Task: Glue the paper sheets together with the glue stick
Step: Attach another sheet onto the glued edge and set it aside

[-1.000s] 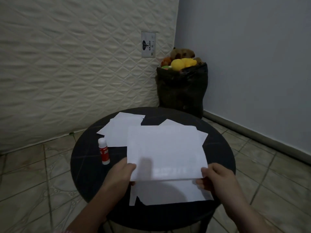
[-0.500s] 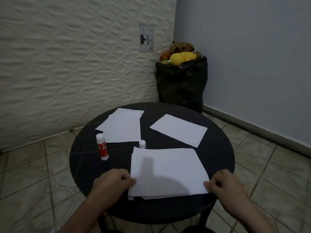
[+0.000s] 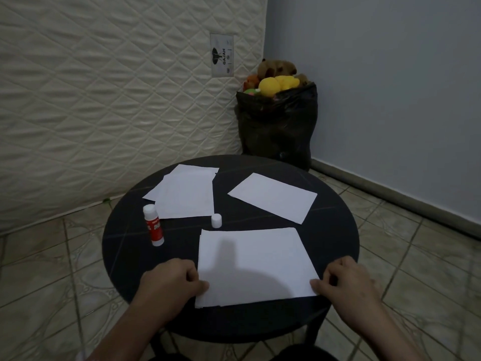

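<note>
Flat on the round, dark, matte table [image 3: 125, 246] lies a stack of smooth white paper sheets [image 3: 255, 264], edges slightly offset at the near left corner. Left hand [image 3: 171, 280] curls loosely, fingertips pinching the stack's left edge; right hand [image 3: 346, 285] does likewise at the near right corner. An uncapped cylindrical glue stick [image 3: 154, 225], red-labelled, rests left of the stack, its small white cap [image 3: 216, 220] just beyond the stack. Farther back lie overlapping sheets [image 3: 186, 196] and a single rectangular sheet [image 3: 273, 196].

A room in a home: a cream quilted mattress [image 3: 104, 100] stands against the wall, a black plastic bag [image 3: 277, 123] of soft toys in the tiled corner.
</note>
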